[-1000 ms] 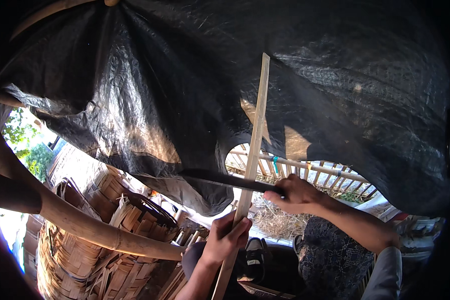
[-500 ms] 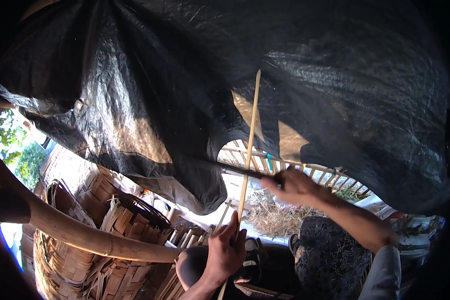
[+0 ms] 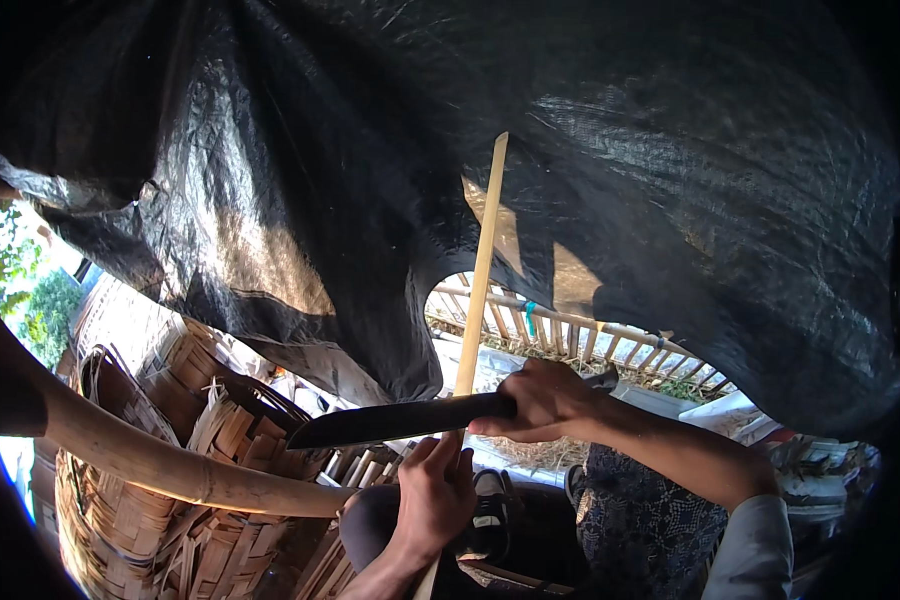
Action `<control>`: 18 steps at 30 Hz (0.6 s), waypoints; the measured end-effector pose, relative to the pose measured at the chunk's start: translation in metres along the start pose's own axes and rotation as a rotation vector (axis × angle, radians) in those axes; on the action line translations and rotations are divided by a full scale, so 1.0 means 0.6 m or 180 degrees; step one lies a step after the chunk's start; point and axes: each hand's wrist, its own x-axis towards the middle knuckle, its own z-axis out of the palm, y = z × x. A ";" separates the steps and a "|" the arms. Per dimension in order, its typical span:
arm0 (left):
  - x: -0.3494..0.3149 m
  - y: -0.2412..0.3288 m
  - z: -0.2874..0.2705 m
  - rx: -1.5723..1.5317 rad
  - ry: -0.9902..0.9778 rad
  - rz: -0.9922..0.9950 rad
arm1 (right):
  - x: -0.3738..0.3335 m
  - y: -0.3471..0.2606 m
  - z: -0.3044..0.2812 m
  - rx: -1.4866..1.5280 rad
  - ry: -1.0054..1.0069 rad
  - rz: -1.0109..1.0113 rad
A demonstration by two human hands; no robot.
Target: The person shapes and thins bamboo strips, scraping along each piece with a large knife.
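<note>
A long pale bamboo strip (image 3: pixel 484 260) slants upward in front of me, its cut tip against the dark sheet. My left hand (image 3: pixel 435 495) is closed around its lower part. My right hand (image 3: pixel 545 400) grips a large dark-bladed knife (image 3: pixel 400 418) by the handle. The blade lies nearly level, pointing left, and crosses the strip just above my left fingers. Whether the edge bites into the strip cannot be made out. Part of the strip is hidden behind the blade and my left hand.
Black plastic sheeting (image 3: pixel 690 180) hangs across the top. Woven bamboo baskets (image 3: pixel 120 500) stand at left behind a thick bamboo pole (image 3: pixel 170 465). A slatted bamboo fence (image 3: pixel 610 335) runs beyond. Patterned dark cloth (image 3: pixel 635 515) covers something at lower right.
The knife has come down the strip toward my left hand, and its blade now shows broad side on. The strip has turned to show a wider face.
</note>
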 end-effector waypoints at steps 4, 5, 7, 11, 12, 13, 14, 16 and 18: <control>-0.002 0.006 0.007 -0.0043 0.0095 -0.0060 | 0.017 0.033 -0.001 -0.0289 0.0447 0.0344; -0.005 0.020 0.004 -0.0080 -0.0189 -0.0159 | 0.027 0.066 -0.008 0.0043 0.0490 0.0745; -0.036 0.008 0.014 -0.0373 -0.0155 0.0063 | 0.025 0.087 -0.057 0.0558 0.1097 0.1288; -0.033 0.012 0.015 -0.0442 -0.0140 -0.0079 | 0.002 0.122 -0.022 0.0444 0.0933 0.0824; -0.028 0.021 0.010 -0.0506 -0.0216 -0.0242 | -0.007 0.105 -0.021 0.0449 0.0665 0.0983; -0.029 0.017 0.016 -0.0596 -0.0120 -0.0148 | -0.011 0.102 -0.009 0.0513 0.0649 0.0760; -0.028 0.018 0.015 -0.0595 -0.0283 -0.0260 | -0.018 0.085 -0.009 0.0650 0.0479 0.0750; -0.023 0.020 0.002 -0.0622 -0.0431 -0.0374 | -0.024 0.047 -0.006 0.0704 0.0364 0.0362; -0.019 0.028 -0.009 -0.3218 -0.1534 -0.2321 | -0.038 0.022 0.001 0.0626 0.0227 0.0115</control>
